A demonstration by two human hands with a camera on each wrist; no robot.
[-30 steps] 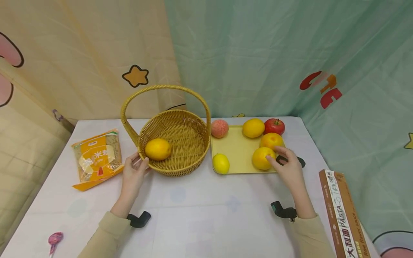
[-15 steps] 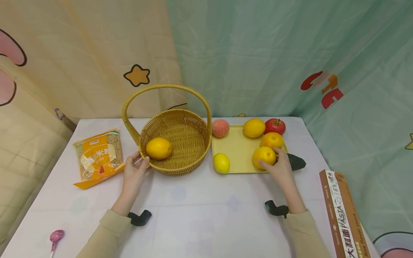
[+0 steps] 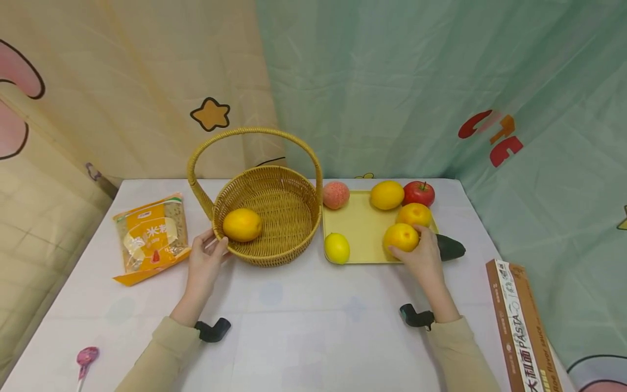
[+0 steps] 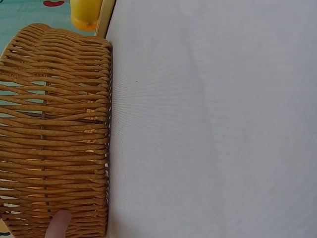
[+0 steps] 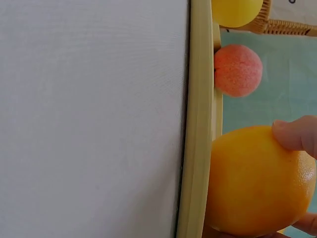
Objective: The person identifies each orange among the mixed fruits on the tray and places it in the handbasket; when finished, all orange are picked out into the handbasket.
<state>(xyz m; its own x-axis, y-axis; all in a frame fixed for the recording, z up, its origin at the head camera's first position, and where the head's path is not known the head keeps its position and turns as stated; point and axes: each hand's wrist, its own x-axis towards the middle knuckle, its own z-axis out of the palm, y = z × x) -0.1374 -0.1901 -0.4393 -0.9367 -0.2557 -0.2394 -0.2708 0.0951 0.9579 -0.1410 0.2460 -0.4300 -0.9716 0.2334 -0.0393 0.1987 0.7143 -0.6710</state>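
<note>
Head view: right hand (image 3: 425, 256) has thumb and fingers clamped on the near orange (image 3: 399, 238), on the right side of the yellow tray (image 3: 362, 228). Left hand (image 3: 203, 267) has its fingers touching the near left side of the wicker basket (image 3: 289, 226); can't tell if it's gripping or just resting there. One oval fruit (image 3: 242, 225) lies in the basket, left side.

Label stuff: the pasta box (image 3: 519, 326) at the near right says "大利面", "PASTA" and "Roe flavor sauce". The food bag (image 3: 152, 237) on the far left has Chinese print; I can only make out "米", the rest is too fuzzy.
</note>
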